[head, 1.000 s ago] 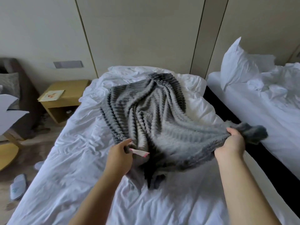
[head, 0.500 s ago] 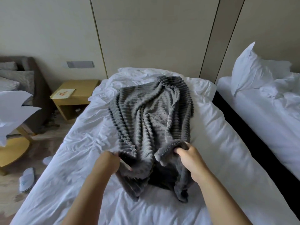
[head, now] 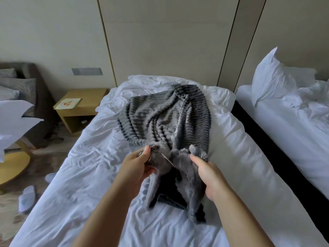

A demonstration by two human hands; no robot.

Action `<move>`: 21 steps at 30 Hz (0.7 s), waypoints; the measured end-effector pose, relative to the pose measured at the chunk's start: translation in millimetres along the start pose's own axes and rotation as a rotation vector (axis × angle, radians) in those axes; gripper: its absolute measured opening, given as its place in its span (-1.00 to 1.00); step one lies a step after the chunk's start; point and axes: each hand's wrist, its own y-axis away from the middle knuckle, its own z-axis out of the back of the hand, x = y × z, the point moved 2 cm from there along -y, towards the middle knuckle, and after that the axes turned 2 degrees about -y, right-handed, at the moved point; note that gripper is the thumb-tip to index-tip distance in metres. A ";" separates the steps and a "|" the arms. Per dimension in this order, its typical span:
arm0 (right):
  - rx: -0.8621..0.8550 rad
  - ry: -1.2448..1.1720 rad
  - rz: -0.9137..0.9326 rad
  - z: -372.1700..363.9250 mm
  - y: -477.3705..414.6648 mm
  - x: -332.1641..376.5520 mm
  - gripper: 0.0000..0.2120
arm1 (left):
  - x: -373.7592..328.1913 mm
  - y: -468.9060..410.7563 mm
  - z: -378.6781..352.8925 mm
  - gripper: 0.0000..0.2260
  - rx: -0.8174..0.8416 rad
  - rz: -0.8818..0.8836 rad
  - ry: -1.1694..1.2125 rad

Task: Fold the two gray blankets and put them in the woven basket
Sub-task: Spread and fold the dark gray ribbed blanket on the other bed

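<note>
While the gray blanket (head: 165, 120) lies bunched lengthwise down the middle of the bed (head: 89, 175), both hands hold its near end up off the white sheet. The left hand (head: 137, 168) pinches one corner between thumb and curled fingers. The right hand (head: 210, 177) grips the other corner just beside it, so the two corners stand close together with a narrow gap between them. Below the hands the loose fabric hangs in folds onto the near part of the bed, and the far end reaches almost to the bed's head. A wooden nightstand (head: 80, 111) with a booklet (head: 69, 103) on it stands left of the bed's head. White slippers (head: 26, 198) lie on the floor to the bed's left, and a second bed (head: 293, 131) with a pillow (head: 272, 77) runs along its right side.
</note>
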 end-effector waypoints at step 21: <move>0.347 0.313 0.624 -50.8 51.5 26.5 -0.83 | -5.4 10.5 -23.4 -0.72 0.063 -0.174 -0.287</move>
